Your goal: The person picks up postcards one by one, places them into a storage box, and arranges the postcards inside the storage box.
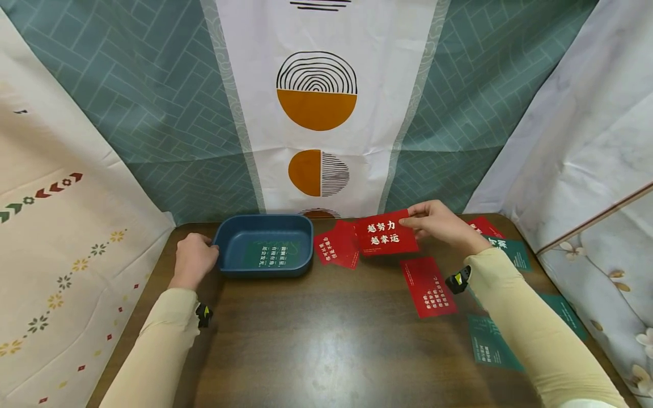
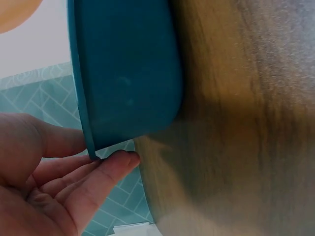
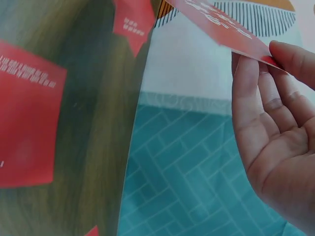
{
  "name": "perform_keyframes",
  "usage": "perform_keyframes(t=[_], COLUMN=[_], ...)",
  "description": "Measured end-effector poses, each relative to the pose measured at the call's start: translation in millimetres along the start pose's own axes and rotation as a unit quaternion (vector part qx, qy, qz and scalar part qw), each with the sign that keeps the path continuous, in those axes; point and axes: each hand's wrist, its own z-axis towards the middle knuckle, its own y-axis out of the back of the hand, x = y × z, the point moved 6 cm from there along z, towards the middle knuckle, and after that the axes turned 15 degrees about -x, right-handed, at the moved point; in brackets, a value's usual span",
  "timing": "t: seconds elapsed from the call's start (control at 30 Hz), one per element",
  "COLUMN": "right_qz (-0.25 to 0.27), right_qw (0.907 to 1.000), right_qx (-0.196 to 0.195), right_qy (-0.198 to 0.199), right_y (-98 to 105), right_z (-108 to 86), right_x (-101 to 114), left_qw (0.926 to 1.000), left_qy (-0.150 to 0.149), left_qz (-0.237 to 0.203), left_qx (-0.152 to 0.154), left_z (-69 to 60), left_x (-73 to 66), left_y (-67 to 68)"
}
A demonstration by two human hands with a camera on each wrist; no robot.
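Observation:
My left hand (image 1: 195, 258) grips the left rim of a blue tray (image 1: 265, 273) at the table's back edge. In the left wrist view, thumb and fingers of the left hand (image 2: 64, 182) pinch the rim of the tray (image 2: 128, 73). A green card (image 1: 271, 254) with white writing lies inside it. My right hand (image 1: 439, 224) holds a red card (image 1: 386, 233) by its right edge, raised above the table. The right wrist view shows that card (image 3: 231, 29) between the thumb and fingers of the right hand (image 3: 275, 108).
Overlapping red cards (image 1: 338, 246) lie between the tray and the raised card. Another red card (image 1: 428, 287) lies nearer on the wooden table (image 1: 326, 345). Green cards (image 1: 492, 343) spread along the right side, partly under my right arm. A patterned curtain (image 1: 326, 136) hangs behind.

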Motion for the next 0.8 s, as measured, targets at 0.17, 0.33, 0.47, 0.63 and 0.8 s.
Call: perform_keyframes(t=[0.17, 0.33, 0.47, 0.63, 0.8], right_qz=[0.051, 0.105, 0.126, 0.130, 0.140], right_qw=[0.9985, 0.9943, 0.9920, 0.9915, 0.9901], right_qx=[-0.003, -0.010, -0.007, -0.001, 0.005], right_qy=[0.021, 0.012, 0.004, 0.000, -0.006], right_y=[-9, -28, -50, -77, -105], right_z=[5.1, 12.2, 19.0, 28.8, 37.0], right_x=[17, 32, 41, 49, 59], left_qw=[0.9999, 0.9998, 0.9996, 0.9998, 0.9998], left_qy=[0.001, 0.006, 0.005, 0.002, 0.000], left_qz=[0.002, 0.009, 0.013, 0.009, 0.010], left_qx=[0.013, 0.017, 0.023, 0.019, 0.015], left_z=[6.1, 7.2, 8.2, 11.8, 12.2], left_x=[-2.1, -0.2, 1.6, 0.6, 1.4], left_y=[-1.3, -1.7, -1.5, 0.0, 0.6])
